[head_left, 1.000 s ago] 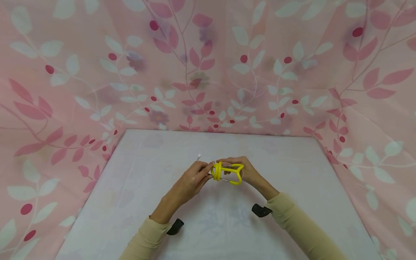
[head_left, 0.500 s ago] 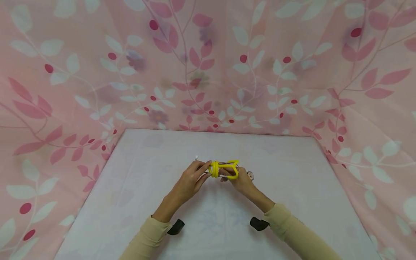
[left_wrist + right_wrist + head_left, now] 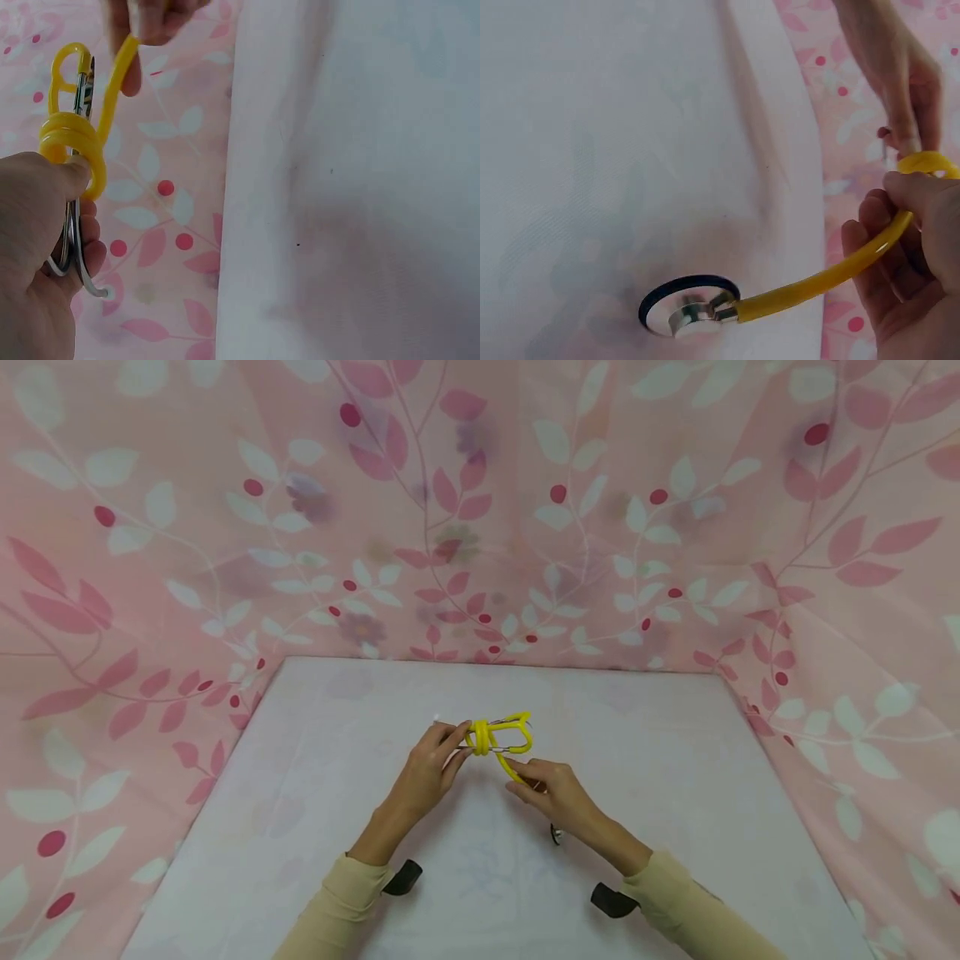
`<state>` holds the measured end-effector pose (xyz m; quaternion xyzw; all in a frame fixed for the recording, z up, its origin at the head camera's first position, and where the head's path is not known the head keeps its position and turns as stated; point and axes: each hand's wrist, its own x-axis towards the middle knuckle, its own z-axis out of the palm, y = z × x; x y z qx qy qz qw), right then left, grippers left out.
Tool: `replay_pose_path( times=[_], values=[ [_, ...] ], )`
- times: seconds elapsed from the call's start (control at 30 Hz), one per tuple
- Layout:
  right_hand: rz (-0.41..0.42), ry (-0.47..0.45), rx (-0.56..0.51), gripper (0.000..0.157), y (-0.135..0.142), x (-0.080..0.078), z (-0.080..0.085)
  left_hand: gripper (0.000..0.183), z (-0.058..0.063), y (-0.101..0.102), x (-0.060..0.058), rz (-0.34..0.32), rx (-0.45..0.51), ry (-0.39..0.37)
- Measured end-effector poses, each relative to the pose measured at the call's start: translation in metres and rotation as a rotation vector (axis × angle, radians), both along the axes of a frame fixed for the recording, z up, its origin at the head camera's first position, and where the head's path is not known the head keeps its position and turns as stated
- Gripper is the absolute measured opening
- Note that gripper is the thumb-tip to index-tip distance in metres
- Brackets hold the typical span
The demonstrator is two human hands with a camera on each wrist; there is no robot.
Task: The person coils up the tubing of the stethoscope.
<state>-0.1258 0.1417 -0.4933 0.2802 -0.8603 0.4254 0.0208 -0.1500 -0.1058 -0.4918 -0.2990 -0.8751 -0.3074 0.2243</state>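
A stethoscope [image 3: 481, 738] with yellow tubing is held above the table, its tube coiled around the metal ear tubes. My left hand [image 3: 425, 770] grips the bundle by the coils and ear tubes; in the left wrist view the thumb presses on the yellow coils [image 3: 71, 135] and the metal ear tubes [image 3: 75, 232] stick out below the fingers. With my right hand [image 3: 558, 793] I pinch the loose run of yellow tube [image 3: 832, 276] leading out of the coils. From that hand the silver chest piece [image 3: 694, 309] with its black rim hangs free at the tube's end.
A white-covered table [image 3: 337, 877] lies beneath both hands. Pink leaf-patterned cloth [image 3: 480, 527] stands at the back and along both sides. Black wrist-worn pieces [image 3: 615, 900] hang under the sleeves.
The right hand has come from behind the bundle down and toward the front, drawing the tube's free end with it. The left hand has shifted slightly left with the coils.
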Motion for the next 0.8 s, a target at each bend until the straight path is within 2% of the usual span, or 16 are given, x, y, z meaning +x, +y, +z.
replay_pose_path(
  times=[0.17, 0.27, 0.37, 0.6, 0.8],
  values=[
    [0.05, -0.035, 0.04, 0.039, 0.0, 0.006, 0.01, 0.049, -0.003, -0.001, -0.003, 0.039, 0.001, -0.003],
    [0.081, -0.025, 0.067, 0.037, 0.0, 0.011, 0.016, 0.05, -0.004, -0.002, -0.005, 0.062, -0.019, -0.004],
    [0.091, 0.039, 0.107, 0.034, -0.001, 0.015, 0.023, 0.049, -0.004, -0.002, -0.006, 0.071, -0.049, 0.0],
    [0.162, 0.176, 0.276, 0.028, -0.002, 0.028, 0.042, 0.043, -0.008, -0.004, -0.008, 0.138, -0.133, 0.06],
    [0.12, 0.307, 0.332, 0.02, 0.002, 0.026, 0.064, 0.042, -0.01, -0.001, -0.003, 0.123, -0.183, 0.031]
  ],
)
